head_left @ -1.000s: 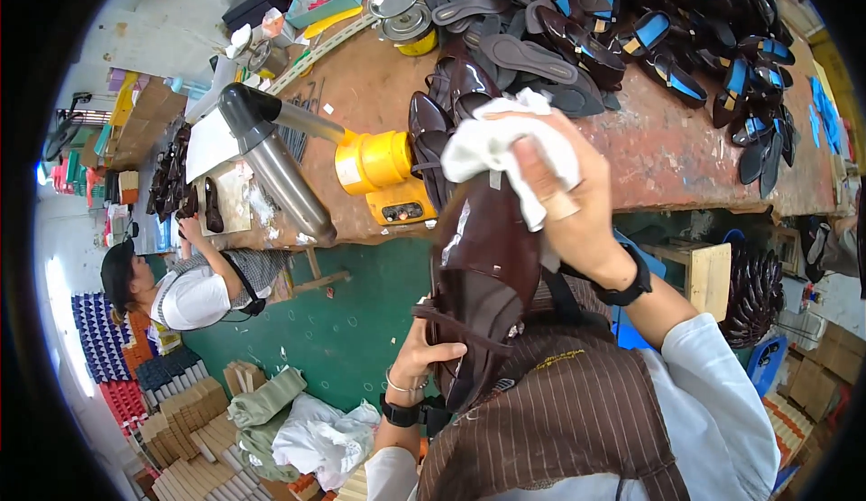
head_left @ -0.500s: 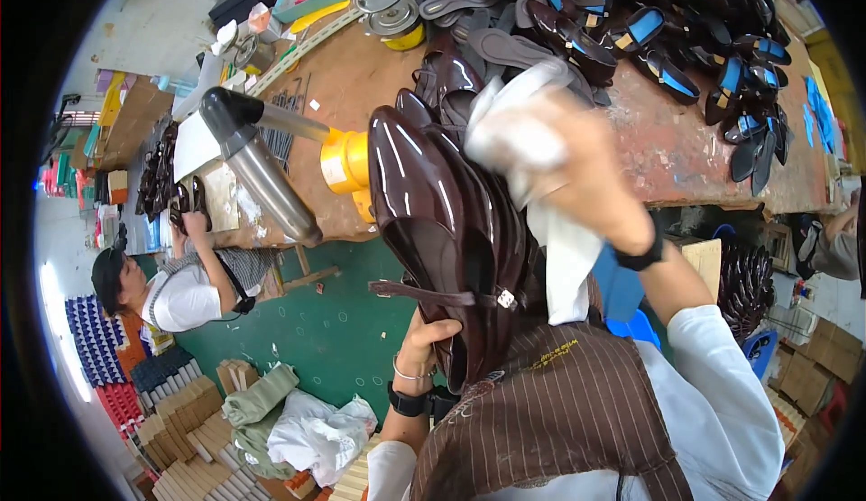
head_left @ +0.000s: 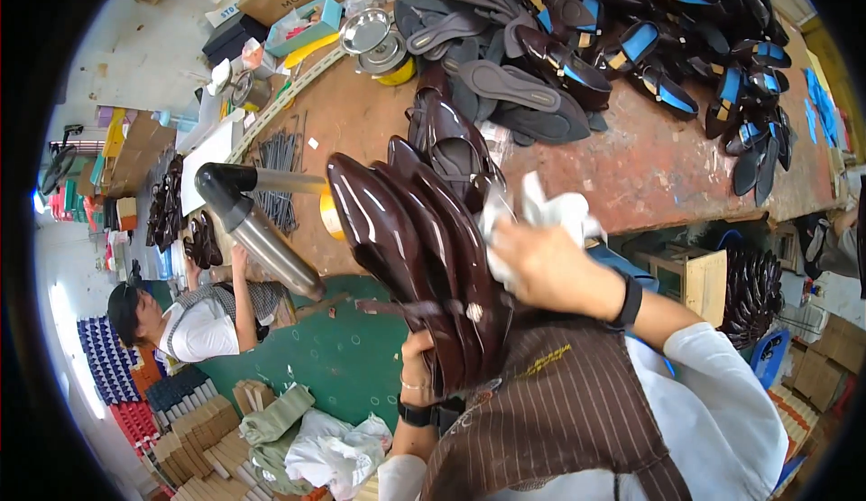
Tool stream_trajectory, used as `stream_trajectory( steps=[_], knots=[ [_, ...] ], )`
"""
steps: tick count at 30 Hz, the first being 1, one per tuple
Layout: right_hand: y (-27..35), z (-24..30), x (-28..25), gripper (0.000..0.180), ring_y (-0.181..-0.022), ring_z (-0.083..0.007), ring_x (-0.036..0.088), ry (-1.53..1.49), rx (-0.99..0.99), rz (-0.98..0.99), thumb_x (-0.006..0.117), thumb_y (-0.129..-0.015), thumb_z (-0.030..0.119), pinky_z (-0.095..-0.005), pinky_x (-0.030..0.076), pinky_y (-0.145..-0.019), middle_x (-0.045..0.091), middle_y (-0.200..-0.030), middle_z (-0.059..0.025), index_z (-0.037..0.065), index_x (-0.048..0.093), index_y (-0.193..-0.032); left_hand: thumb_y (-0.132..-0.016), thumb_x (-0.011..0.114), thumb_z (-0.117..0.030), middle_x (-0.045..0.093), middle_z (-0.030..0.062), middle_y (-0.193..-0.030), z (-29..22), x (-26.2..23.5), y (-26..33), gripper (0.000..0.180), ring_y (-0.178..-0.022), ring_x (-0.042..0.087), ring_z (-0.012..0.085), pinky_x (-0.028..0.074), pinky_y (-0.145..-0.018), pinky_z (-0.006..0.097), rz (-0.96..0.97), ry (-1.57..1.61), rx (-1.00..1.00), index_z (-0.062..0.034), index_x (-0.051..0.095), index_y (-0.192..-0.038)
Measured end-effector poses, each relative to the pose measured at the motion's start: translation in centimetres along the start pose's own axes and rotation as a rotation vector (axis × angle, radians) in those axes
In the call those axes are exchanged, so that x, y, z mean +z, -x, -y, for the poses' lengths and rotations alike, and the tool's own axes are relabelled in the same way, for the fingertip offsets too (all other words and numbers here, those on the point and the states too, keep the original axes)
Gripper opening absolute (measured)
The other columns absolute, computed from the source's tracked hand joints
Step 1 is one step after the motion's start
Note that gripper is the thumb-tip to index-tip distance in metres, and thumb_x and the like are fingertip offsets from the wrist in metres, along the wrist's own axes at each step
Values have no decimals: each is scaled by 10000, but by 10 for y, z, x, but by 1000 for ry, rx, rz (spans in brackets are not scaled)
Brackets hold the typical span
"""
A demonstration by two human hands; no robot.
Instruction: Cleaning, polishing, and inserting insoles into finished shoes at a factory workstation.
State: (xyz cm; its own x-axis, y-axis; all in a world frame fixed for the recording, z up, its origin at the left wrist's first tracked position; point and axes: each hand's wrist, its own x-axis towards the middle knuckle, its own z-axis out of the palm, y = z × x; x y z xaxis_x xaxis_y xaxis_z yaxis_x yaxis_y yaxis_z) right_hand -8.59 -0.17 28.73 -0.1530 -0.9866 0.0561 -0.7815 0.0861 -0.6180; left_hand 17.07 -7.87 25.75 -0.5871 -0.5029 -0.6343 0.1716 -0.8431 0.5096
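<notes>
My left hand [head_left: 418,370] grips the lower end of a stack of glossy dark brown shoe soles [head_left: 406,248], held upright in front of my chest. A thin brown strap with a small buckle [head_left: 474,312] crosses the stack. In my right hand [head_left: 550,266] is a crumpled white cloth [head_left: 541,217], pressed against the right side of the stack. A black band [head_left: 629,301] sits on my right wrist, and a dark one on my left wrist [head_left: 413,413].
A worn brown workbench [head_left: 649,167] carries several dark soles with blue insoles [head_left: 649,41], grey soles [head_left: 505,86], a metal tin [head_left: 365,32] and a yellow roll. A steel pipe [head_left: 262,239] slants at the left. Another person [head_left: 194,316] sits below left over a green floor.
The stack of brown soles has come up closer to me and tilted left. My right hand with the cloth has slid from the top of the stack down its right side.
</notes>
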Motion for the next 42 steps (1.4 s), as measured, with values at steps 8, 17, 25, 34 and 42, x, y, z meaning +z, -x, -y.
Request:
stream_trajectory(
  steps=[8, 17, 25, 34, 42],
  knots=[
    [-63, -41, -41, 305, -764, -376, 601, -248, 24, -543, 651, -760, 54, -424, 505, -688, 600, -846, -165, 82, 699, -1060, -780, 584, -195, 694, 147, -1072, -17, 20, -65, 457, -955, 689, 281, 586, -854, 390, 2, -139, 120, 6, 598, -1190],
    [-108, -60, -3, 491, -786, -222, 674, -423, -409, -432, 722, -717, 91, -331, 556, -575, 631, -977, -77, 93, 679, -1206, -829, 607, -215, 687, 139, -1111, -60, 68, -160, 390, -996, 672, 273, 574, -856, 406, -65, -5, 329, -21, 621, -1167],
    [-191, -84, -16, 410, -695, -146, 563, -289, -510, -434, 688, -686, 147, -276, 511, -529, 539, -892, -20, 184, 680, -1095, -873, 628, -232, 682, 132, -1146, -75, 79, -188, 332, -1032, 657, 267, 563, -858, 420, -147, -1, 373, -45, 642, -1146],
    [-109, -236, 24, 169, -754, -320, 664, -228, 436, -578, 760, -831, 96, -354, 527, -661, 644, -888, -152, 45, 733, -990, -922, 652, -252, 675, 125, -1185, -162, 96, -244, 270, -1072, 641, 260, 552, -860, 436, -269, -36, 593, -72, 666, -1123],
    [18, -239, 72, 836, -1234, -513, 470, 206, 635, 100, 790, -786, 380, -515, 435, -963, 472, -1319, -346, -16, 427, -1427, -684, 786, -69, 543, 175, -1293, -255, 33, -409, 982, -1067, 604, 287, 519, -943, 438, -798, -412, 732, -24, 260, -1513]
  ],
)
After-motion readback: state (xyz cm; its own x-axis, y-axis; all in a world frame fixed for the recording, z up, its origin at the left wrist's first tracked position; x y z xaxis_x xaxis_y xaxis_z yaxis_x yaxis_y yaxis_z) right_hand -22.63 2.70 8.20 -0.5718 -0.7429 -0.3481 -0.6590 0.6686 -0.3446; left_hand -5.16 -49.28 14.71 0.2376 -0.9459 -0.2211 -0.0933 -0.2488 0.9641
